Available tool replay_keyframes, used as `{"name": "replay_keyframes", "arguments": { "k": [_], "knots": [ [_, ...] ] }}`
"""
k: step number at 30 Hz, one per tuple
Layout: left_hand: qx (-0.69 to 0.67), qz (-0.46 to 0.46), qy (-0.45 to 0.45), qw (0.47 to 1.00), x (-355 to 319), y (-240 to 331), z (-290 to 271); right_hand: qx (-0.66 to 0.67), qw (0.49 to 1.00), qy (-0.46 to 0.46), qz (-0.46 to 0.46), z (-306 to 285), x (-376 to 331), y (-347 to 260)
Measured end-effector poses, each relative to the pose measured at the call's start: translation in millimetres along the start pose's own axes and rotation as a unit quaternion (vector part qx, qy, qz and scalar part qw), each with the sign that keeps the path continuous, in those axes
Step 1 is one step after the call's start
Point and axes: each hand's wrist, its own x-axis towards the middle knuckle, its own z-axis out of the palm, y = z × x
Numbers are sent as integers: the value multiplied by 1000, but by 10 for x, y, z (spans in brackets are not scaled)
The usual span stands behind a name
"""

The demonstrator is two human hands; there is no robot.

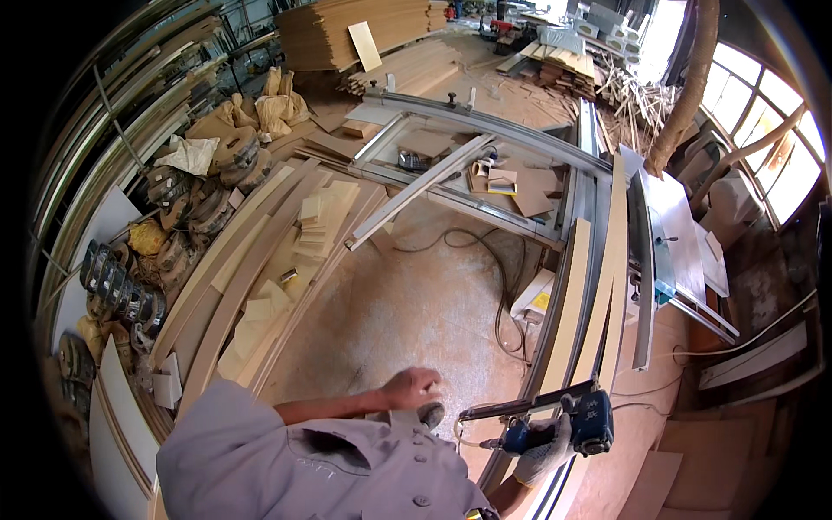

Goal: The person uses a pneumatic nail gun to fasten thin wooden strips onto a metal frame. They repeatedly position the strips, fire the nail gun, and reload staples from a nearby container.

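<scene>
My right hand (548, 444), in a pale knit work glove, is wrapped round the grip of a blue and black pneumatic nail gun (594, 423). The tool lies sideways, its long dark magazine pointing left, with a thin hose at its left end. It is held just above the near end of long pale wooden strips (568, 303), which lie on metal rails. My left hand (409, 388) is bare and hangs in front of my grey shirt, over the floor. Its fingers are loosely curled, and nothing shows in them.
Ahead, an aluminium frame table (451, 178) carries offcuts and small tools. Stacked boards with loose pale pieces (299, 225) run along my left. A dark hose (498, 260) loops across the dusty floor. On the right stands a saw table (667, 234); a tree-like post (689, 87) rises behind it.
</scene>
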Motion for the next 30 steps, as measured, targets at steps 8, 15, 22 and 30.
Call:
{"name": "replay_keyframes", "arguments": {
  "k": [8,15,22,30],
  "knots": [
    [59,-104,83,989,1661,-1236,-489,-51,997,62,-16,593,860,232],
    [95,-29,80,992,4747,-2623,-1012,-87,989,121,-15,1137,1514,693],
    [116,-49,85,989,7183,-3937,-731,-88,956,229,158,2049,1937,882],
    [303,-54,32,951,7555,-4525,-392,-29,940,268,207,2819,2523,1097]
  ]
}}
